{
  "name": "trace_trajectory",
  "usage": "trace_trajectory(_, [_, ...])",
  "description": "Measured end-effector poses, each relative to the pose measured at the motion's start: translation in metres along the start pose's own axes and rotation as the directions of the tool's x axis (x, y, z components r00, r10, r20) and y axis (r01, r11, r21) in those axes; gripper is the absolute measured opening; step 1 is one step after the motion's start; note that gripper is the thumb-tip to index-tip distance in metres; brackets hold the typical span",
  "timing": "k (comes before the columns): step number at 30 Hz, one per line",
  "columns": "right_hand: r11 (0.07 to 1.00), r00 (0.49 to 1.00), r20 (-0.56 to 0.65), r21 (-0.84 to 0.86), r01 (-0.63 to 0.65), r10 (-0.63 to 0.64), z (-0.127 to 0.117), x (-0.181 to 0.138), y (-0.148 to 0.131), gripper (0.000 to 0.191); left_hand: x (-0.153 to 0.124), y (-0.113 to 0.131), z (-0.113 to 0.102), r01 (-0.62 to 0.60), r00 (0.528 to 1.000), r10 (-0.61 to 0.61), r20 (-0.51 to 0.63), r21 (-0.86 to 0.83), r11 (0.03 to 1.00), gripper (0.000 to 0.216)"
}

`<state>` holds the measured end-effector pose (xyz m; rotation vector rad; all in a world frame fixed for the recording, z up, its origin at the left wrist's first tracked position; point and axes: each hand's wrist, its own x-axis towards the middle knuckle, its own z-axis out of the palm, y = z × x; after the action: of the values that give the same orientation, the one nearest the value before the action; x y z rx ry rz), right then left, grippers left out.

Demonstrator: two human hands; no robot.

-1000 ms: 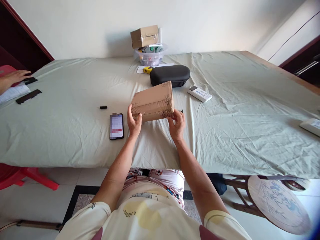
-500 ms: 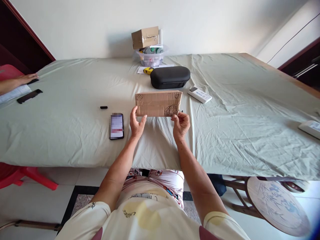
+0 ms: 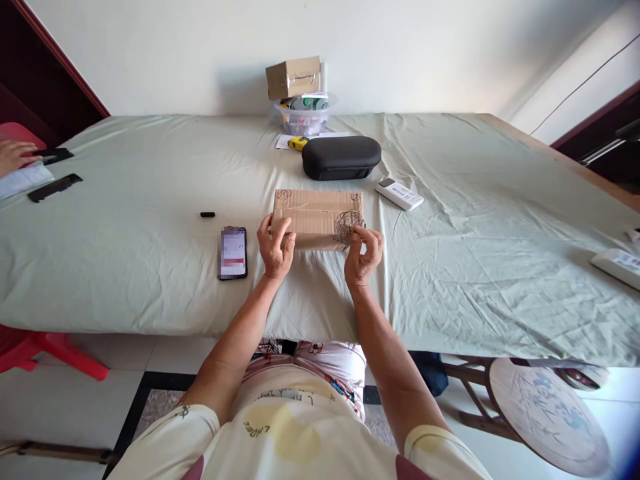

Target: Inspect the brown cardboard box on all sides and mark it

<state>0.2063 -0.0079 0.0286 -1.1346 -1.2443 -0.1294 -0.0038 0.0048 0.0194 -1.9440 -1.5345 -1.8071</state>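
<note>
A brown cardboard box [image 3: 316,217] with black scribbles at its corners lies on the cloth in front of me. My left hand [image 3: 275,247] grips its near left corner, thumb at the front side and fingers over the top. At the near right corner, my right hand [image 3: 364,255] is closed in a pinch against the scribbled patch. A small dark tip, like that of a pen [image 3: 365,225], pokes out beyond the right fingers; most of it is hidden. Left of the box lie a phone [image 3: 233,253] with a lit screen and a small black cap [image 3: 207,215].
Behind the box sits a black hard case [image 3: 341,158], with a yellow tape measure [image 3: 298,143] beside it. A white remote [image 3: 400,194] lies to the right. Against the wall, a plastic tub [image 3: 305,122] carries another box [image 3: 293,77]. Another person's hand [image 3: 17,157] rests far left.
The box, tilted up before, has come down with its top facing up. My left fingers have shifted onto its top. The other person's hand has moved left.
</note>
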Motion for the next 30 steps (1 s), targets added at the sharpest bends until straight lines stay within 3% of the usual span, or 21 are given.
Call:
trace_trajectory(5, [0.976, 0.985, 0.157, -0.190, 0.108, -0.078, 0.005, -0.006, -0.005, 0.036, -0.002, 0.009, 0.009, -0.013, 0.991, 0.005, 0.131, 0.054, 0.998, 0.040])
trace_trajectory(13, [0.863, 0.939, 0.341, -0.486, 0.137, 0.043, 0.012, -0.017, -0.027, 0.059, -0.006, 0.029, 0.009, 0.023, 0.985, -0.037, 0.169, 0.084, 0.996, 0.061])
trace_trajectory(21, [0.840, 0.935, 0.347, -0.526, 0.133, 0.069, 0.014, -0.017, -0.032, 0.059, -0.002, 0.034, 0.006, 0.115, 0.968, -0.117, 0.222, 0.023, 0.993, 0.055])
trace_trajectory(30, [0.873, 0.947, 0.310, -0.481, 0.084, 0.080, 0.009, -0.009, -0.016, 0.061, -0.002, 0.030, 0.007, 0.062, 0.977, -0.074, 0.201, 0.065, 0.996, 0.061])
